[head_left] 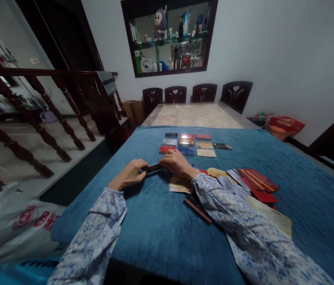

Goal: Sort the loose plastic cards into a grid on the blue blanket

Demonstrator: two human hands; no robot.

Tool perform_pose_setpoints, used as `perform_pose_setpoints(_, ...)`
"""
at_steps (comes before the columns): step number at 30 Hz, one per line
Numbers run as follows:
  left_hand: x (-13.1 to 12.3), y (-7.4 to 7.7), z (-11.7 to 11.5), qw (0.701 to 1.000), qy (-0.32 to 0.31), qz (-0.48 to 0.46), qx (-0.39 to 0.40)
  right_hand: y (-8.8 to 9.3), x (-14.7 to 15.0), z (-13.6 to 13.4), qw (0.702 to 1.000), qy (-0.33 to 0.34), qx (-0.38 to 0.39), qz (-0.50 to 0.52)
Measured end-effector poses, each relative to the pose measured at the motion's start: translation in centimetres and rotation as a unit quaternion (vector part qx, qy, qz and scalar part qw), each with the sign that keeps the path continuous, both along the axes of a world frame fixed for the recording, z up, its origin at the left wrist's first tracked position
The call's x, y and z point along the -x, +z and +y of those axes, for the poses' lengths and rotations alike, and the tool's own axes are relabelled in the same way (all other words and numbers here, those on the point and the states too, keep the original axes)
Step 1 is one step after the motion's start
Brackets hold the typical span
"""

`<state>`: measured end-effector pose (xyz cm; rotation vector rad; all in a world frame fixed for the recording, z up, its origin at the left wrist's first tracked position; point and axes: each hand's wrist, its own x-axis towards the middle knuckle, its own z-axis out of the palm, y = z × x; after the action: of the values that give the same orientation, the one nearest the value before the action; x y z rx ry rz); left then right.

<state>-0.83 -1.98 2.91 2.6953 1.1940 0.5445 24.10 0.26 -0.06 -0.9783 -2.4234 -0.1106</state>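
Between my two hands is a dark card point(153, 168), seen nearly edge-on just above the blue cloth. My left hand point(133, 173) pinches its left end, and my right hand point(176, 162) closes on its right end. Beyond them, several cards lie in neat rows, among them a red card point(167, 149), a blue card point(186, 151) and a black card point(223, 146). Under and beside my right forearm spreads a loose heap with a tan card point(180, 184), a black striped card point(198, 209), a dark red card point(258, 180) and a cream card point(270, 215).
The blue cloth point(151, 229) covers the near part of a marble-topped table point(190, 113). Several dark chairs point(204, 93) stand at its far end. A wooden railing point(36, 72) runs along the left, above a white plastic bag point(21, 225). A red bag point(287, 123) sits at the right wall.
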Motion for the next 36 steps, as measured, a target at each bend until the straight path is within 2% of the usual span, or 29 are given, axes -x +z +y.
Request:
perform_pose_setpoints(10,0.1,-1.0,0.8,0.997,0.013,-0.064,0.035,-0.3,-0.2,0.0,0.999,-0.017,0.035,-0.002)
perform_pose_setpoints(15,0.1,-1.5,1.0,0.993,0.039,-0.094,0.057,-0.7,0.0,-0.2,0.998,-0.043,0.042,-0.006)
perform_pose_setpoints(20,0.1,-1.8,1.3,0.994,0.047,-0.086,0.039,-0.9,0.2,-0.4,0.996,-0.06,0.057,-0.018)
perform_pose_setpoints(25,0.1,-2.2,1.4,0.996,0.052,-0.065,0.031,-0.3,0.3,-1.0,0.993,-0.065,0.088,-0.042)
perform_pose_setpoints(32,0.0,-2.5,1.3,0.995,0.057,-0.05,0.062,-0.2,0.5,-1.1,0.987,-0.082,0.118,-0.069)
perform_pose_setpoints(36,-0.1,-2.7,1.4,0.994,0.064,-0.055,0.072,-0.4,0.5,-0.9,0.989,-0.077,0.108,-0.068)
